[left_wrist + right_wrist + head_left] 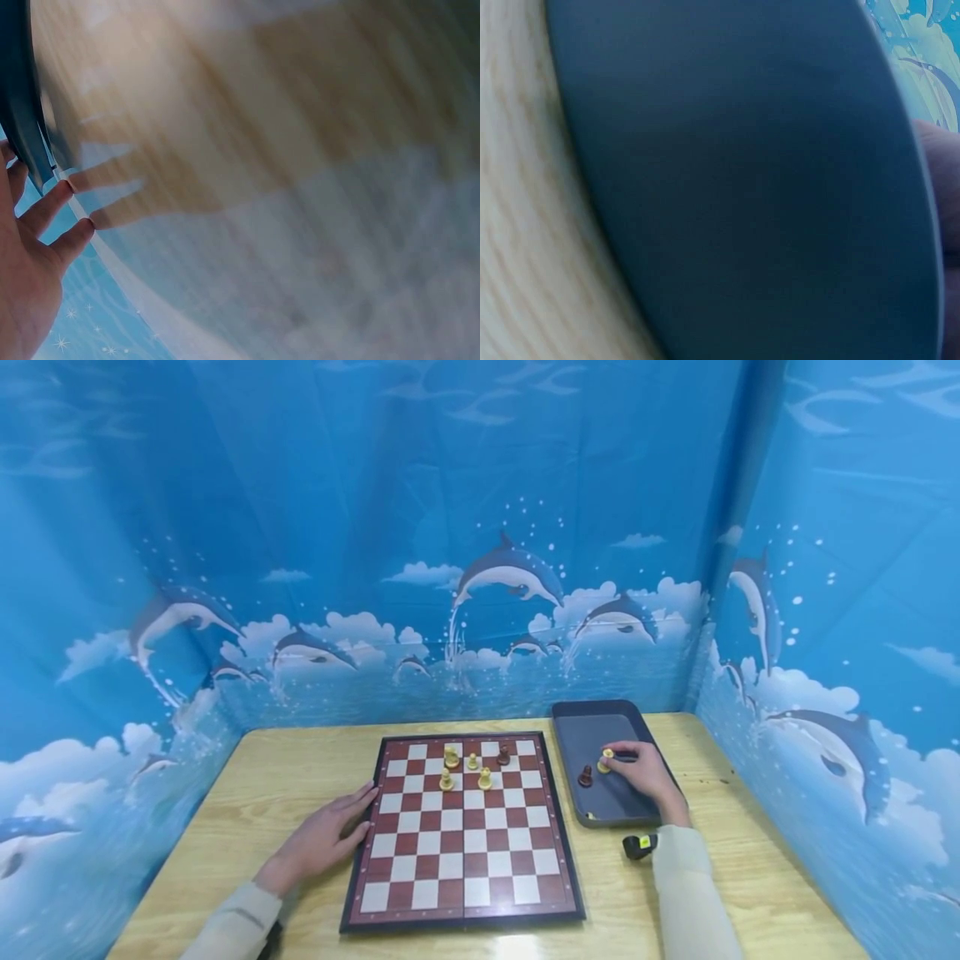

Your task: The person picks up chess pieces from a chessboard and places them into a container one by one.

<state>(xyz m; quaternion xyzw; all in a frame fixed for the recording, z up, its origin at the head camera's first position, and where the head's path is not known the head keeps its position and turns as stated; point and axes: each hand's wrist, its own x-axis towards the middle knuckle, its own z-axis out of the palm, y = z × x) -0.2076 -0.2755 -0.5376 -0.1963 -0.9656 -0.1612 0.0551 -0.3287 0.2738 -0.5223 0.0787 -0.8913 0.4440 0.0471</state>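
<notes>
A red-and-white chessboard (450, 843) lies flat on the table. My left hand (318, 839) rests at its left edge, fingers extended with tips against the frame. Over the grey tray (603, 807), my right hand (641, 772) pinches a yellow chess piece (604, 762) between thumb and fingers. Just left of it a dark brown chess piece (585, 776) stands in the tray. Near the board's far side are several yellow pieces, among them a knight (452, 757), and one brown piece (503, 755). The right wrist view mostly shows the tray's outer wall, which hides the fingertips.
The tray stands right of the board, a narrow strip of wooden table (600, 893) between them. A small yellow bit (591, 816) shows at the tray's near edge. A black wrist device (639, 846) sits by the right sleeve. Blue dolphin-print cloth (375, 527) encloses the table's back and sides.
</notes>
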